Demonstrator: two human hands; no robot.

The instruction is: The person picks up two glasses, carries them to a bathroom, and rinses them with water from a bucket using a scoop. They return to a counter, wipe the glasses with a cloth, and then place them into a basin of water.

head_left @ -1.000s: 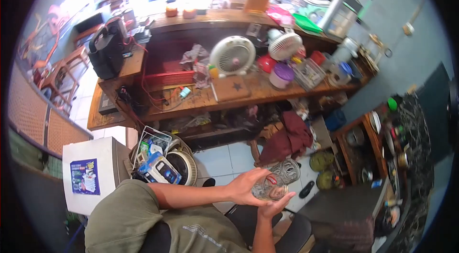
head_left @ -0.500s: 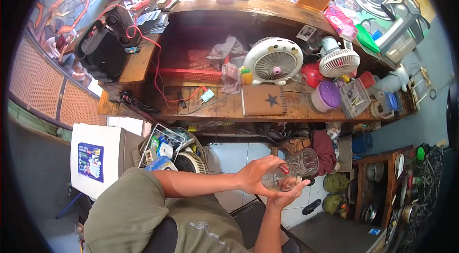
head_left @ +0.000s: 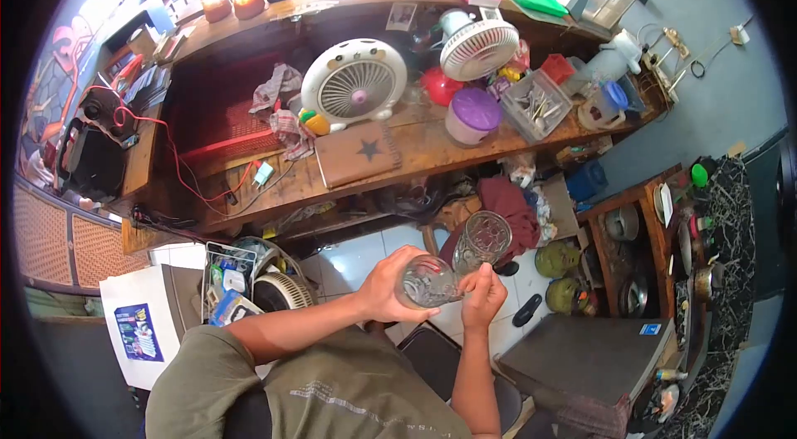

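Spanning most of the view: cluttered wooden counter (head_left: pixel 290 190) in front of the person. Grey flat-topped unit (head_left: pixel 573 348) low right; white box (head_left: pixel 133 288) low left, blue label on its side. White round fan (head_left: pixel 355 86) upright on the counter, smaller desk fan (head_left: pixel 479 49) to its right. Two green cylinders (head_left: pixel 558 259) low, right of the hands. Brown cover (head_left: pixel 344 157) with a star lies flat in front of the round fan; purple-lidded tub (head_left: pixel 473 119) to its right, next to a plastic tray (head_left: pixel 519 103) of utensils. Dark slipper (head_left: pixel 528 310) near the cylinders.

Left hand (head_left: pixel 392 288) is well spread, thumb and fingers curved around the near glass (head_left: pixel 427 281): it has hold of that. Right hand (head_left: pixel 484 299): fingers curled nearly closed, beside the near glass; can't tell what it grips. Far glass (head_left: pixel 488 237) sits just beyond the right hand; can't tell if the glasses touch. Both are over the gap between body and counter. Small pale adapter (head_left: pixel 263 173) on the counter, left of the cover.
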